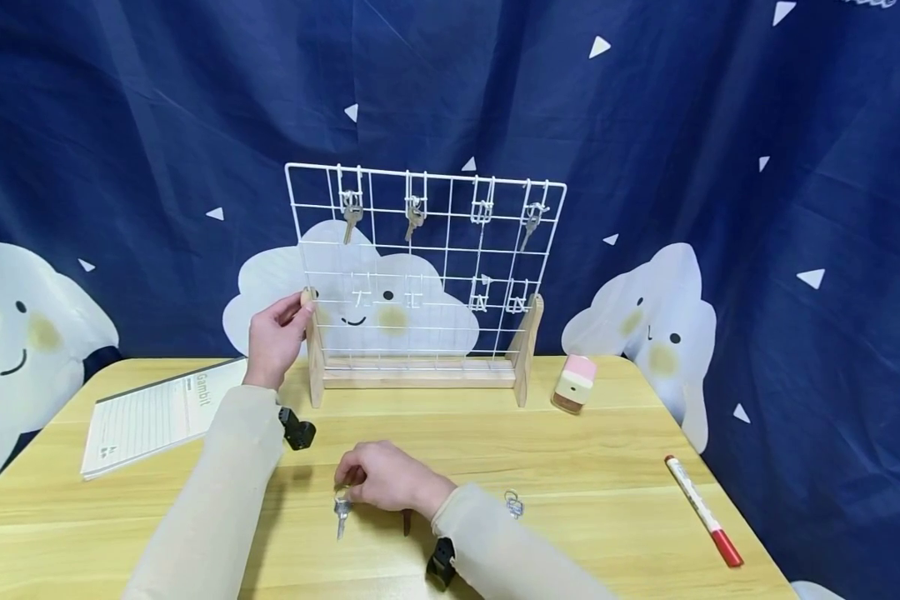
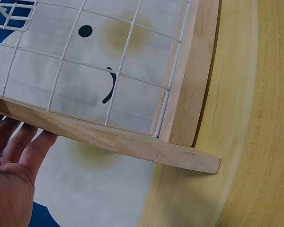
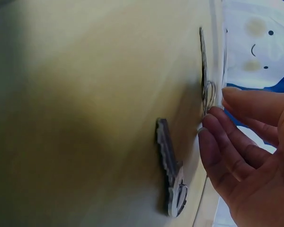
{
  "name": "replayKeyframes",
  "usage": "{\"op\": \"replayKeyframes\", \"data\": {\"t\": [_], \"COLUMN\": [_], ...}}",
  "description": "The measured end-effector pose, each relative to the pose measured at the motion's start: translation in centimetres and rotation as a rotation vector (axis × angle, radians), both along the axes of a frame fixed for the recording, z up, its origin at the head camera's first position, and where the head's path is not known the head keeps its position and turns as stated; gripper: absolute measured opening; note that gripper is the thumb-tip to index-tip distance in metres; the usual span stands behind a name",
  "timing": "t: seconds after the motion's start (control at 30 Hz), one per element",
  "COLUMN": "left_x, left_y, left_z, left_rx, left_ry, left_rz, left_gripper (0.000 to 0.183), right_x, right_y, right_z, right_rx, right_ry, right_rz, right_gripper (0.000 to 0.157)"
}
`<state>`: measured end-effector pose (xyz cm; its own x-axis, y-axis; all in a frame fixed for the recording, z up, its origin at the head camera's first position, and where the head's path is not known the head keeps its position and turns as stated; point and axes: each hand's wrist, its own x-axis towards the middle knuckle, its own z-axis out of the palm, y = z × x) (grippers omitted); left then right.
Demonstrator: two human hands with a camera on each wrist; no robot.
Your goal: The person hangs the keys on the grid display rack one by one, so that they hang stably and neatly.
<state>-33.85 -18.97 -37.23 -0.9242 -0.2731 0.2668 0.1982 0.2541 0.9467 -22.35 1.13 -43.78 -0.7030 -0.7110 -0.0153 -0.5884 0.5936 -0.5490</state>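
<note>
We note: head view bright; shadows on the desk (image 1: 615, 500) soft, well inside its right edge; right-wrist view dimmer.

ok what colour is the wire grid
White; the wire grid shows best in the head view.

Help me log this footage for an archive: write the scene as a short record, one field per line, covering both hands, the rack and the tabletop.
Left hand: grips the left upright
Right hand: fingertips at the ring of a key; whether pinched is unclear
Near right hand: second key on the table
Rack: white wire grid in a wooden stand
Hanging: three keys, top row
Table left: notepad
Table right: pink-topped object, red-capped marker
</note>
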Motion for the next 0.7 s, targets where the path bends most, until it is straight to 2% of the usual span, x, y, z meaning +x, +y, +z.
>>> {"op": "replayKeyframes", "data": {"t": [0.3,0.47,0.7], "left_x": [-0.05,0.00,-0.03], "left_y": [-0.10,-0.09,-0.13], "left_z": [-0.18,-0.22,-0.14], "left_rx": [0.009,0.010,-0.001], "left_ry": [-0.002,-0.003,0.000], "left_rz": [0.005,0.005,-0.006], "left_gripper": [0.047,0.047,0.048], "right_x": [0.06,0.01,-0.28], "right_y": [-0.74,-0.82,-0.61], "right_z": [-0.26,-0.34,-0.17], "right_rx": [0.104,0.108,0.073], "right_ry": [0.077,0.065,-0.004], "right_rz": [0.017,-0.001,-0.021], "right_gripper": [0.017,0.016,0.019]}}
